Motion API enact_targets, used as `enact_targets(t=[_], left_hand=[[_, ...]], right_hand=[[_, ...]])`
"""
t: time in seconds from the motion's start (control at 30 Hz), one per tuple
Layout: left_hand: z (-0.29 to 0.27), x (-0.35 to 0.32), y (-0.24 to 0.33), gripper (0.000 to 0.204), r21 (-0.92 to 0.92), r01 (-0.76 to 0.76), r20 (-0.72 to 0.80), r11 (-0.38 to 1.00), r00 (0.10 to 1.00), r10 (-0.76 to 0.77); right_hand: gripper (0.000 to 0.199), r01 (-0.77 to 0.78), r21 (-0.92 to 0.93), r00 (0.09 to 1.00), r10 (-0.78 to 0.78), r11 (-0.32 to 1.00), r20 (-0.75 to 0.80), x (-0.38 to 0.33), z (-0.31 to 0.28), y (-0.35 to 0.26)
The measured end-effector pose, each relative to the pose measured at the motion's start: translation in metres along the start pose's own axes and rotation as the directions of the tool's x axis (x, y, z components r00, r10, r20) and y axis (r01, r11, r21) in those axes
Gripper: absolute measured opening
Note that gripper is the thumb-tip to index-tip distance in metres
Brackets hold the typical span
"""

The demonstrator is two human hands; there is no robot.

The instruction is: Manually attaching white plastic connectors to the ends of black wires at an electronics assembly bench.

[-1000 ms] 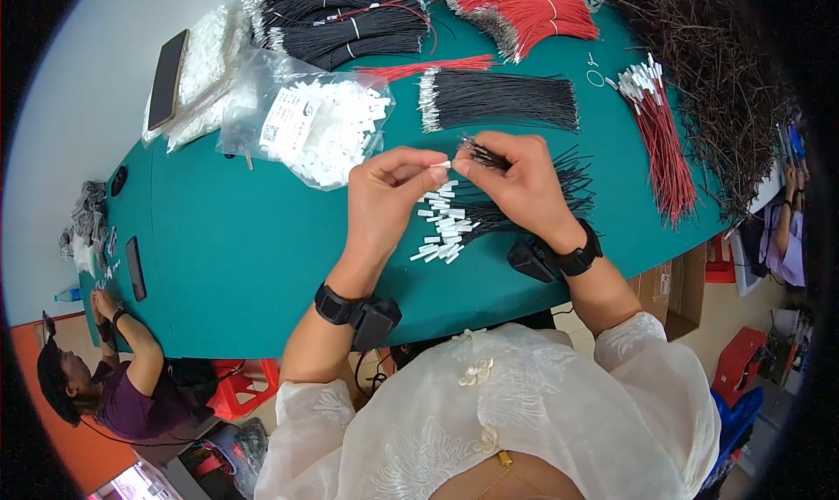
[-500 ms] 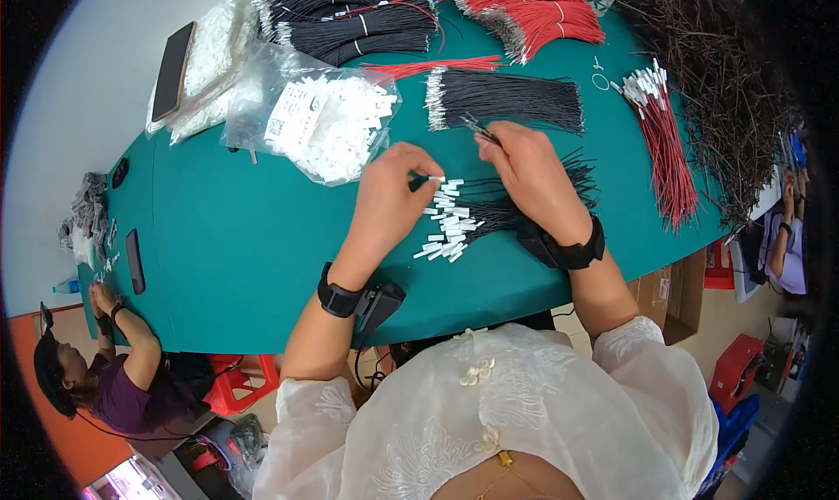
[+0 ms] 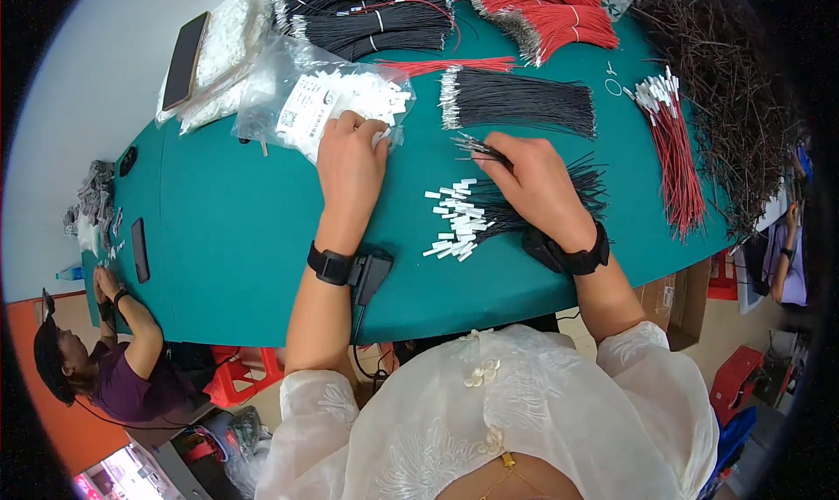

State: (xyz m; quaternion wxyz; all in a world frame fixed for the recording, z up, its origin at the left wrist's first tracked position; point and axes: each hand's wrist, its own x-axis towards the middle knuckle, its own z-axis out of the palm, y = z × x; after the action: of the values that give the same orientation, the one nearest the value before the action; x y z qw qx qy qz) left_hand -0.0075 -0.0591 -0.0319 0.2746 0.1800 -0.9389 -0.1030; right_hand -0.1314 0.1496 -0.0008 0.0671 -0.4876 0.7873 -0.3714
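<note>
My left hand (image 3: 350,163) is over the lower edge of a clear plastic bag (image 3: 262,89) of small white connector housings (image 3: 376,98). Its fingers are curled among the housings, and what is between the tips is hidden. In my right hand (image 3: 535,181) several black wires (image 3: 479,145) are pinched, their bare metal terminals pointing left. Below and between the hands lies a loose pile of black wires ending in white connector housings (image 3: 459,220); their tails run right, under my right hand. A row of black wires with metal terminals (image 3: 524,100) lies just beyond that hand.
Farther back are bundled black wires (image 3: 376,28) and red wires (image 3: 559,19). At right lie red wires with white housings (image 3: 673,168) and a brown tangled heap (image 3: 725,107). A phone (image 3: 185,59) rests on bags at left. Another person (image 3: 114,369) works at the table's left end.
My left hand has moved from the white-housing pile up and left to the bag. My right hand has stayed near its place, still gripping black wires, whose terminals now show more fanned out.
</note>
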Motion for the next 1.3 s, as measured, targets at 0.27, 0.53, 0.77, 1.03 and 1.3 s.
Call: enact_targets(t=[0.27,0.53,0.77,1.03,1.3], left_hand=[[-0.013,0.000,0.019,0.012,-0.611,0.297,0.146,0.734,0.953,-0.265],[-0.026,-0.004,0.047,0.017,-0.850,0.490,0.450,0.194,0.866,-0.217],[-0.025,-0.005,0.050,0.016,-0.850,0.500,0.465,0.164,0.860,-0.210],[-0.024,-0.007,0.057,0.014,-0.855,0.447,0.408,0.263,0.893,-0.190],[-0.018,-0.013,0.060,0.008,-0.840,0.393,0.344,0.373,0.919,-0.193]], right_hand=[[0.016,-0.081,0.310,0.995,0.093,0.947,-0.023,0.001,-0.006,-0.010],[0.015,-0.143,0.463,0.989,0.107,0.875,0.104,0.001,-0.006,0.002],[0.015,-0.241,0.505,0.968,0.167,0.829,0.189,0.000,-0.006,-0.001],[0.016,-0.265,0.564,0.960,0.156,0.782,0.233,0.001,-0.002,0.004],[0.016,-0.272,0.547,0.957,0.162,0.792,0.242,0.001,-0.003,0.002]])
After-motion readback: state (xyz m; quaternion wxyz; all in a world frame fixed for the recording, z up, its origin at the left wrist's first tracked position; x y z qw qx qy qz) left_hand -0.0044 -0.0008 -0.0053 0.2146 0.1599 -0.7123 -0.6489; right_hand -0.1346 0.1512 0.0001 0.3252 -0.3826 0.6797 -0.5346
